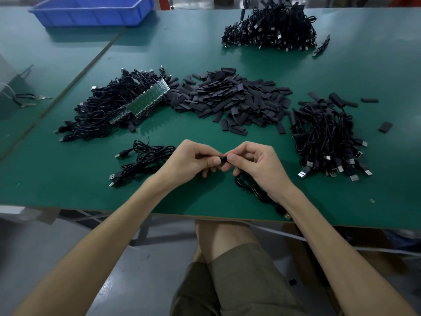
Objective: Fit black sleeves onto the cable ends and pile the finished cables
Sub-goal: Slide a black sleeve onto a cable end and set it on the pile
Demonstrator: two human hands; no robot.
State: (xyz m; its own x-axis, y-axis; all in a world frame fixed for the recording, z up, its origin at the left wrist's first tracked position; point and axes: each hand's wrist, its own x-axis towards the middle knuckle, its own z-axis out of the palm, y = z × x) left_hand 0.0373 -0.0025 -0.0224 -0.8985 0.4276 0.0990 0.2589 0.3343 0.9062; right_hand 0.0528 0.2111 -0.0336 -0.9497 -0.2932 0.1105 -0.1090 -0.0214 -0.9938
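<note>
Pinched between both thumbs and forefingers, centre frame: cable end [223,159], held by left hand [193,158] and right hand [252,163]. Fingers hide most of it; sleeve fit cannot be told. Its cable [257,190] trails under right wrist to table [205,197] edge. Blue bin [91,12], upper left, cut off; contents unseen. Loose sleeves [230,99] heaped mid-table: black, flat, short.
</note>
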